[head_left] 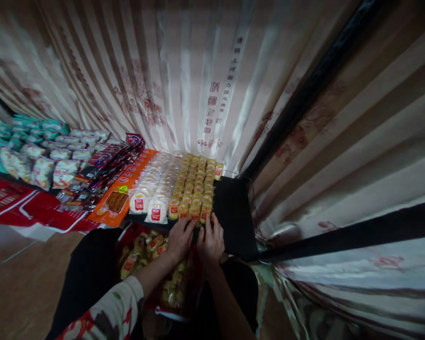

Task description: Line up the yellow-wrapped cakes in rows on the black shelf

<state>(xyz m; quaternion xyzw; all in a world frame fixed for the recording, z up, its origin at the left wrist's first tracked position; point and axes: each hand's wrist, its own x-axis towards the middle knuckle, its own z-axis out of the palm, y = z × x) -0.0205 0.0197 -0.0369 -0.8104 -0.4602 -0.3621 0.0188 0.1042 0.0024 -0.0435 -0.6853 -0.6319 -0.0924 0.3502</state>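
Note:
Small yellow snack packets [194,182] with red labels stand in tight rows on a black board [233,212]. My left hand [180,240] reaches to the front end of these rows, its fingers bent together against a front packet. Beside it, my right hand [212,240] has its fingers closed on the front packet at the right end. The fingers hide the lower part of both packets. Below my forearms, a red bag [122,234] lies between my legs, holding many loose yellow packets [156,243].
White wrapped packets [156,182] stand in rows left of the yellow ones. Further left are an orange snack bag [118,196], dark bags [102,163] and white and green bags [38,146]. Pleated curtains [184,71] hang behind; a dark bar [304,89] crosses the right.

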